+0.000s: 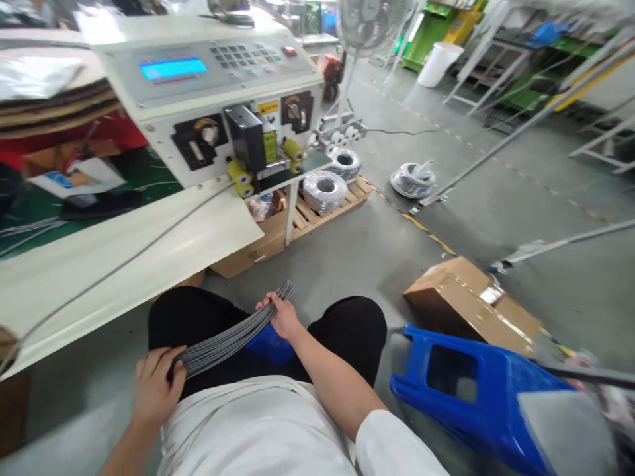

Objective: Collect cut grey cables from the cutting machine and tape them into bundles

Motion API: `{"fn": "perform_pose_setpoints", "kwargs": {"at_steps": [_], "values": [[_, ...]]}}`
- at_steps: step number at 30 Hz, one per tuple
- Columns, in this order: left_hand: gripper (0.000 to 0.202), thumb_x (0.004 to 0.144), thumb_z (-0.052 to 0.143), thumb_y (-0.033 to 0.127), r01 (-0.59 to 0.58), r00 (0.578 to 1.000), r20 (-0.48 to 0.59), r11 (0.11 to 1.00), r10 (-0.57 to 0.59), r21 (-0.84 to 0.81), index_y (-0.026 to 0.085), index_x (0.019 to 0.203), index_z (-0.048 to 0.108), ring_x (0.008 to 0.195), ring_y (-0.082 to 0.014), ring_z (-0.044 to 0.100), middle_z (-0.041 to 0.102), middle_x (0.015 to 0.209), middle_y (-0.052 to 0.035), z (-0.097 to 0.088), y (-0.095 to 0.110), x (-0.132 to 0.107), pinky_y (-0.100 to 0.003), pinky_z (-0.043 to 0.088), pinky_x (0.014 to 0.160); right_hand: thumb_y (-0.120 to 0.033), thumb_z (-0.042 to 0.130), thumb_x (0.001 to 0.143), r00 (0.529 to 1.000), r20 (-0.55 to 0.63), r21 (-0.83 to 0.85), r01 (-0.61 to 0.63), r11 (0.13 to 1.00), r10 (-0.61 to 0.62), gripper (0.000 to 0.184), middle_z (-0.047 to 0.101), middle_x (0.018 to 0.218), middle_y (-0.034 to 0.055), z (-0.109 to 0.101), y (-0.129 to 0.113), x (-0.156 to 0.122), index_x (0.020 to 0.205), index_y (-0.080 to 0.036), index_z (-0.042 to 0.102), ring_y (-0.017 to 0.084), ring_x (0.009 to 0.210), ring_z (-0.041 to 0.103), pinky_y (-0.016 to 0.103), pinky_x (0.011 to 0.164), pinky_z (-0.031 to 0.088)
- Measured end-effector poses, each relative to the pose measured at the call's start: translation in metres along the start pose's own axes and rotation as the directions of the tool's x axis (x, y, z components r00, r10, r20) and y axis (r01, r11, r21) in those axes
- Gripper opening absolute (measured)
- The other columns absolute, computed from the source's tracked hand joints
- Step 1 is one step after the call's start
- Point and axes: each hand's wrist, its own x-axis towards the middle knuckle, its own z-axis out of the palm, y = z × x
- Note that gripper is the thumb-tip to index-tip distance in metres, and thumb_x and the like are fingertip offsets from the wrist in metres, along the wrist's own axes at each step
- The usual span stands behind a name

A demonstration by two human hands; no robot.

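Holding a bunch of gray wires in two hands

Both hands are closed on one bunch of gray wires (228, 338). It lies across the person's lap, near the bottom of the view. The left hand (153, 387) wraps its fingers around the near end. The right hand (284, 316) grips the far end with the thumb on top.

Just past the knees, on the left, a long white board (163, 241) sticks out. One thin wire (124, 262) runs along it up to a gray machine (198, 106). The machine has yellow rollers (239, 178), a keypad (243, 55) and a blue screen (173, 68). The words on the screen and on the small yellow sticker (268, 107) are too tiny to read.

Past the board, on the floor, a wooden pallet (310, 215) holds rolls of wire (325, 190). Near on the right, a blue stool (476, 390) lies on its side beside a brown box (466, 301) wrapped in tape. Far away stand a fan (367, 20) and a white bucket (439, 63).
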Motion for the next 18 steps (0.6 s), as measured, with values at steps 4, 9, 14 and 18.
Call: {"fn": "perform_pose_setpoints", "kwargs": {"at_steps": [4,9,14,18], "values": [[0.028,0.088,0.05,0.021,-0.035,0.999,0.043,0.998,0.033,0.058,0.022,0.112,0.065,0.104,-0.0251,0.058,0.063,0.109,-0.0086,-0.007,0.006,0.005,-0.042,0.046,0.093,-0.041,0.079,0.077,0.999,-0.034,-0.023,0.014,1.0,-0.015,0.028,0.071,0.082,0.0018,-0.001,0.0,0.002,0.09,-0.02,0.067,0.02,0.083,0.07,0.041,0.091,0.054],[0.03,0.087,0.054,0.018,-0.222,0.974,0.079,0.964,0.213,0.147,0.024,0.113,0.066,0.103,-0.0234,0.061,0.067,0.107,-0.0065,-0.026,0.026,0.029,-0.041,0.045,0.096,-0.042,0.081,0.075,0.997,-0.073,-0.055,-0.008,0.998,0.004,0.031,0.072,0.084,0.0007,0.0,0.0,0.001,0.095,-0.022,0.067,0.021,0.083,0.071,0.042,0.088,0.055],[0.039,0.085,0.056,0.019,-0.313,0.936,-0.105,0.932,0.335,0.182,0.029,0.122,0.062,0.107,-0.0232,0.061,0.067,0.11,-0.0054,-0.054,0.051,0.086,-0.043,0.042,0.104,-0.043,0.08,0.075,1.0,-0.031,-0.082,-0.007,0.997,0.005,0.029,0.066,0.076,-0.0026,0.001,0.0,-0.002,0.094,-0.025,0.067,0.021,0.082,0.07,0.04,0.085,0.056],[0.044,0.088,0.057,0.032,-0.141,0.955,-0.222,0.962,0.194,0.235,0.026,0.131,0.056,0.122,-0.0301,0.052,0.06,0.125,-0.0113,-0.08,0.064,0.146,-0.048,0.038,0.107,-0.043,0.08,0.074,0.999,-0.039,-0.111,-0.016,0.994,0.012,0.028,0.066,0.077,-0.0026,0.0,0.0,-0.003,0.092,-0.026,0.067,0.021,0.083,0.07,0.039,0.084,0.056]]}}
